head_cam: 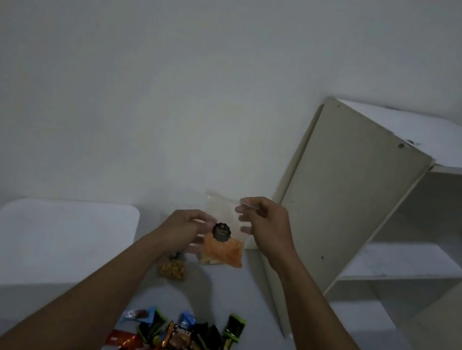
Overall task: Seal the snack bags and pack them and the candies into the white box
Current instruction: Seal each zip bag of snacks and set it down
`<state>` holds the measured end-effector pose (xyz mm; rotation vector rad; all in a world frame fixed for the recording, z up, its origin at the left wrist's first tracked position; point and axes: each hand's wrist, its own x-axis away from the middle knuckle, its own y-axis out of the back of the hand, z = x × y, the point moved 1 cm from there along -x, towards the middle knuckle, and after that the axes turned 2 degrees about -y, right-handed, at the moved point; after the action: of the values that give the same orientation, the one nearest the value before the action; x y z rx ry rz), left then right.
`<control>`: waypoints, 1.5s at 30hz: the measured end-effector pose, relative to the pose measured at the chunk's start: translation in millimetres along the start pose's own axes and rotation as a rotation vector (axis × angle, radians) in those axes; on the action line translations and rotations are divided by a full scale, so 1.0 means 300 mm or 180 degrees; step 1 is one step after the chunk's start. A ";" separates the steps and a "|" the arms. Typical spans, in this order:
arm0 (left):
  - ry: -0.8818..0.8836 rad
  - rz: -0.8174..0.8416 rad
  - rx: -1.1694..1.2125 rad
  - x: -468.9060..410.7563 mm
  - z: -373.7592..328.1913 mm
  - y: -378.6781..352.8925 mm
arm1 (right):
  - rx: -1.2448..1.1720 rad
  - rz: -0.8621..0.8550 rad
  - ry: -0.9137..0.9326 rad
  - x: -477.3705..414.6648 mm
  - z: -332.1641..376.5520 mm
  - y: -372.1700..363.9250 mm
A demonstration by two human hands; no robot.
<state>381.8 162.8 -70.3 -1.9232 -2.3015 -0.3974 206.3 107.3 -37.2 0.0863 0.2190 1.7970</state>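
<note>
Both hands hold a clear zip snack bag [222,248] with orange snacks at its bottom and a round black sticker, lifted above the table. My left hand [184,225] grips the bag's left side near the sticker. My right hand [265,220] pinches the top right corner at the zip strip. A second small bag of yellow-brown snacks [172,269] lies on the table under my left forearm. A pile of several wrapped candies [180,340] lies near the front. The white box [41,244] stands at the left, seen from above.
A white shelf unit [368,222] with open shelves stands at the right, its beige side panel close to my right hand. A plain white wall fills the background. The grey table surface [248,300] runs between the box and the shelf.
</note>
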 end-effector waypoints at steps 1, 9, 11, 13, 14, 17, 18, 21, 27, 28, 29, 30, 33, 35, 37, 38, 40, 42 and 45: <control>-0.0017 -0.0157 0.0025 -0.023 0.021 -0.016 | -0.0074 -0.0055 -0.0050 -0.016 -0.037 0.002; 0.0243 -0.0950 0.0041 -0.263 0.256 -0.131 | 0.0549 -0.0153 -0.0598 -0.171 -0.472 -0.024; 0.0393 -0.1093 0.0027 -0.320 0.335 -0.154 | 0.0623 -0.0069 -0.0706 -0.221 -0.589 -0.046; 0.0489 -0.1250 0.0022 -0.373 0.416 -0.169 | 0.0670 -0.0001 -0.0803 -0.271 -0.693 -0.075; 0.0508 -0.1302 -0.0011 -0.396 0.452 -0.177 | 0.0673 -0.0018 -0.0854 -0.290 -0.732 -0.088; 0.0618 -0.1423 -0.0309 -0.457 0.534 -0.199 | 0.0805 -0.0084 -0.0948 -0.323 -0.807 -0.119; 0.0652 -0.1486 -0.0308 -0.478 0.560 -0.206 | 0.0848 -0.0086 -0.0964 -0.329 -0.828 -0.124; 0.0744 -0.1662 -0.0270 -0.534 0.629 -0.226 | 0.1039 -0.0071 -0.0952 -0.350 -0.886 -0.129; 0.0896 -0.1788 -0.0142 -0.574 0.657 -0.256 | 0.1140 0.0168 -0.1102 -0.375 -0.942 -0.128; 0.0898 -0.1780 -0.0166 -0.577 0.652 -0.259 | 0.1165 0.0213 -0.1096 -0.379 -0.941 -0.126; 0.0913 -0.1766 -0.0231 -0.580 0.645 -0.262 | 0.1211 0.0255 -0.1083 -0.382 -0.937 -0.123; 0.0924 -0.1766 -0.0301 -0.581 0.636 -0.263 | 0.1255 0.0280 -0.1072 -0.385 -0.928 -0.120; 0.0859 -0.1733 -0.0564 -0.575 0.591 -0.256 | 0.1257 0.0304 -0.1074 -0.393 -0.877 -0.105; 0.0675 -0.1698 -0.0811 -0.556 0.544 -0.234 | 0.1355 0.0370 -0.0977 -0.398 -0.824 -0.101; 0.0433 -0.1684 -0.1126 -0.520 0.473 -0.191 | 0.1611 0.0452 -0.0739 -0.399 -0.752 -0.104; 0.0307 -0.1684 -0.1267 -0.499 0.434 -0.163 | 0.1801 0.0496 -0.0579 -0.400 -0.713 -0.111; 0.0064 -0.1637 -0.1530 -0.454 0.354 -0.095 | 0.2192 0.0584 -0.0280 -0.401 -0.625 -0.132; -0.0099 -0.1621 -0.1789 -0.404 0.274 -0.013 | 0.2431 0.0647 -0.0060 -0.397 -0.530 -0.166; -0.0363 -0.1655 -0.2173 -0.311 0.172 0.131 | 0.2684 0.0743 0.0255 -0.371 -0.388 -0.236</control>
<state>441.9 94.5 -138.5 -1.5262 -3.0030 -1.2984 279.9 3.0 -158.4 0.6578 1.0489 1.8257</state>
